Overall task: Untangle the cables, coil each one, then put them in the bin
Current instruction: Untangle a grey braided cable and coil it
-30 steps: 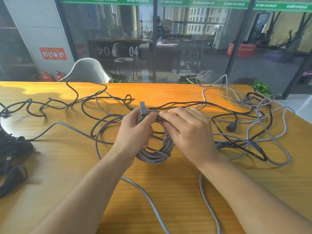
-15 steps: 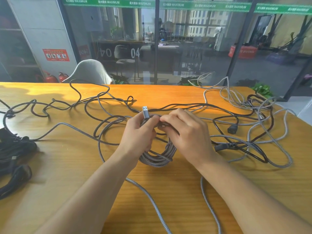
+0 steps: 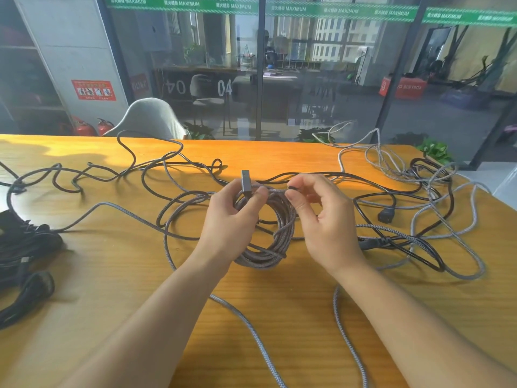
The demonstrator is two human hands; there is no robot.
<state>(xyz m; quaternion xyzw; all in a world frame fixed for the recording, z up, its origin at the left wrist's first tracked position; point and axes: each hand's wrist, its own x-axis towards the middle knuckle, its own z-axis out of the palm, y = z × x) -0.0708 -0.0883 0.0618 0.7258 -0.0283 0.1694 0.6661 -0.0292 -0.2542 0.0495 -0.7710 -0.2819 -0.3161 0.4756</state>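
A grey braided cable coil (image 3: 267, 247) hangs over the middle of the wooden table (image 3: 112, 264). My left hand (image 3: 232, 219) grips the top of the coil, and the cable's grey USB plug (image 3: 245, 182) sticks up above its fingers. My right hand (image 3: 321, 219) is just right of the coil and pinches a small dark piece (image 3: 292, 189) at the cable between thumb and forefinger. Loose grey strands trail from the coil toward me. No bin is in view.
A tangle of black and light grey cables (image 3: 419, 219) with a black power plug (image 3: 386, 215) covers the right side. A long dark cable (image 3: 126, 175) snakes across the far left. Bundled black cables (image 3: 25, 261) lie at the left edge. A glass wall stands behind the table.
My right hand has drawn a little to the right, off the left hand, and its fingers have opened into a pinch. The coil now shows between the two hands.
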